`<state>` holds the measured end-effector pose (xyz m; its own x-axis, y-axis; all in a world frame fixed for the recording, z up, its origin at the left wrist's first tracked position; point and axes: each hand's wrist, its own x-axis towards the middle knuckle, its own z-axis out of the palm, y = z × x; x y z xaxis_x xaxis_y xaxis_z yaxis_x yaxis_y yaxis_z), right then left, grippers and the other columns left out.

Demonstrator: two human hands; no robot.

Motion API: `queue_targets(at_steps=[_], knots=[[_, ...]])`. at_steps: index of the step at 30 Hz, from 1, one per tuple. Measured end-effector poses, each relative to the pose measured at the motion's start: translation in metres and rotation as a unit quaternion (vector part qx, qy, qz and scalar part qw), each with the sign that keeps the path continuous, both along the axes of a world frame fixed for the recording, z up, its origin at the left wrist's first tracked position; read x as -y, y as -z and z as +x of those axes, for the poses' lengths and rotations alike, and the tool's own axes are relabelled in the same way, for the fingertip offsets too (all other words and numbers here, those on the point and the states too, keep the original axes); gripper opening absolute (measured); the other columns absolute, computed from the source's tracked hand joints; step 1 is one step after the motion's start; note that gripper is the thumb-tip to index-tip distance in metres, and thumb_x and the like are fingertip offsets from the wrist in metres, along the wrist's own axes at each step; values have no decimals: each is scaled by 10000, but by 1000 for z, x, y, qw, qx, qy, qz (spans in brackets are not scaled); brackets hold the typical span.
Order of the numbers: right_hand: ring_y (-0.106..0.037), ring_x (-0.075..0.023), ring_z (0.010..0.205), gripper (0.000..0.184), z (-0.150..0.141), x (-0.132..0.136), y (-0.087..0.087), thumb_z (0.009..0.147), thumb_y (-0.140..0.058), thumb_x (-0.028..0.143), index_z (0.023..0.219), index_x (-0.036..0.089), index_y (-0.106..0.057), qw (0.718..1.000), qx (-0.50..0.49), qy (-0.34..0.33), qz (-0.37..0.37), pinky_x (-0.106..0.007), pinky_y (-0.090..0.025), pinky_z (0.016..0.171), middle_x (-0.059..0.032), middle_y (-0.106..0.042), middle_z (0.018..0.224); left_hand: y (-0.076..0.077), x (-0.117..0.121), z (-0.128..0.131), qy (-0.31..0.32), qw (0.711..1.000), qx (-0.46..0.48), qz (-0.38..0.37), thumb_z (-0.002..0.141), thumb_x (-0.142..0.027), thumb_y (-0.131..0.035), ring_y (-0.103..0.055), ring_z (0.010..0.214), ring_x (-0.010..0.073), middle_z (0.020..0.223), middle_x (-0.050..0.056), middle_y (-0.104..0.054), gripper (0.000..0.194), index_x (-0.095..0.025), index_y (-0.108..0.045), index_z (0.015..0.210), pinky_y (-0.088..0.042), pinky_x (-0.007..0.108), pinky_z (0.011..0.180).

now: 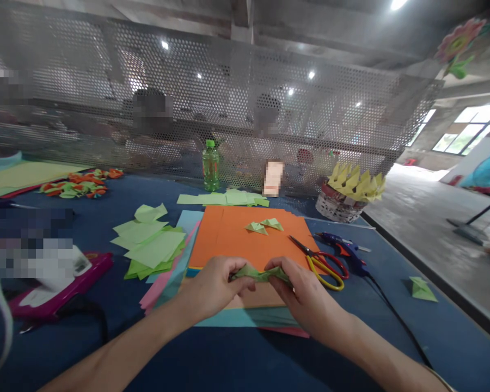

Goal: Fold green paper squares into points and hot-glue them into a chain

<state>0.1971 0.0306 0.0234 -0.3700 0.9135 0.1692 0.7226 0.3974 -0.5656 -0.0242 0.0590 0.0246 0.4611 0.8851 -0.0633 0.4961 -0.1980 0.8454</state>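
Observation:
Both my hands pinch one piece of folded green paper [262, 275] above the front of the paper stack. My left hand [224, 283] grips its left end, and my right hand [296, 288] its right end. Beneath lie sheets of orange paper [224, 234], with tan, blue and pink sheets under them. Just beyond my hands, two small folded green pieces [256, 228] rest on the orange sheet. Scissors [316, 258] with red and yellow handles lie to the right of my right hand, partly on the stack.
A glue gun [345, 247] with a black cord lies at the right, near another folded piece [423, 289]. Loose green paper slips [151, 239] lie left. Behind stand a green bottle [211, 167] and a basket [338, 204] with yellow points. A perforated screen [228, 98] closes off the back.

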Motion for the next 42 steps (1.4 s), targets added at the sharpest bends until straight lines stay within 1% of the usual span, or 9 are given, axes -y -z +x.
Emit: queue_targets(at_steps=[7, 15, 19, 23, 25, 28, 35, 39, 42], knots=[[-657, -206, 942, 104, 0, 1, -3, 1009, -450, 253, 1070, 262, -533, 1000, -6, -5, -2, -305, -474, 803, -41, -695, 1068, -3, 2, 1, -5, 1000, 4, -7, 878, -352, -576, -632, 699, 167, 745, 13, -677, 217, -189, -706, 818, -443, 245, 609], [-654, -193, 914, 103, -1, 1, -2, 1007, -464, 276, 1071, 268, -544, 1000, -6, 0, -11, -289, -465, 773, -30, -694, 1057, 2, 0, 1, -5, 1000, 13, -12, 880, -348, -571, -641, 704, 166, 771, 21, -702, 220, -184, -708, 823, -453, 242, 613], [-631, -181, 816, 115, -2, 1, -3, 993, -475, 298, 1067, 264, -555, 1000, -15, 9, -21, -270, -434, 688, -21, -682, 961, 3, 0, 2, -6, 1000, 17, -10, 883, -345, -569, -644, 701, 170, 783, 27, -717, 220, -183, -706, 826, -452, 248, 612], [-572, -155, 687, 271, -1, -2, 0, 928, -578, 345, 1179, 257, -528, 995, -76, 49, -44, -243, -370, 596, 32, -601, 775, 1, 1, 2, -8, 1000, 21, -5, 872, -349, -579, -628, 686, 172, 782, 35, -720, 224, -174, -704, 806, -443, 255, 604], [-546, -135, 646, 370, 0, -4, 2, 902, -618, 337, 1238, 238, -496, 989, -126, 43, -65, -231, -359, 585, 57, -564, 723, 0, 1, 3, -7, 1000, 25, -5, 869, -343, -582, -627, 688, 172, 784, 38, -720, 221, -170, -702, 802, -448, 257, 612], [-522, -118, 615, 439, 1, -7, 5, 888, -647, 341, 1274, 223, -476, 978, -179, 32, -100, -219, -346, 565, 68, -565, 699, 1, 2, 3, -1, 999, 34, -9, 879, -341, -579, -633, 696, 170, 805, 39, -726, 220, -169, -699, 815, -466, 257, 629], [-527, -123, 594, 448, -1, -5, 7, 863, -674, 345, 1261, 228, -504, 977, -188, 61, -87, -216, -337, 541, 68, -578, 670, 6, 3, 3, 4, 998, 51, -22, 898, -368, -581, -639, 730, 182, 820, 42, -718, 235, -168, -693, 844, -473, 267, 650], [-536, -125, 585, 449, -3, -2, 5, 850, -670, 335, 1258, 238, -509, 978, -177, 78, -80, -214, -334, 534, 69, -582, 665, 6, 2, 4, 2, 998, 64, -15, 878, -396, -633, -620, 776, 192, 798, 33, -692, 246, -165, -701, 824, -442, 269, 683], [-527, -123, 581, 439, -5, 0, 5, 846, -661, 317, 1252, 248, -510, 978, -174, 79, -80, -213, -326, 530, 75, -568, 653, 5, 1, 4, 4, 997, 77, -21, 855, -435, -669, -595, 751, 184, 769, 27, -671, 284, -159, -709, 807, -416, 264, 664]])
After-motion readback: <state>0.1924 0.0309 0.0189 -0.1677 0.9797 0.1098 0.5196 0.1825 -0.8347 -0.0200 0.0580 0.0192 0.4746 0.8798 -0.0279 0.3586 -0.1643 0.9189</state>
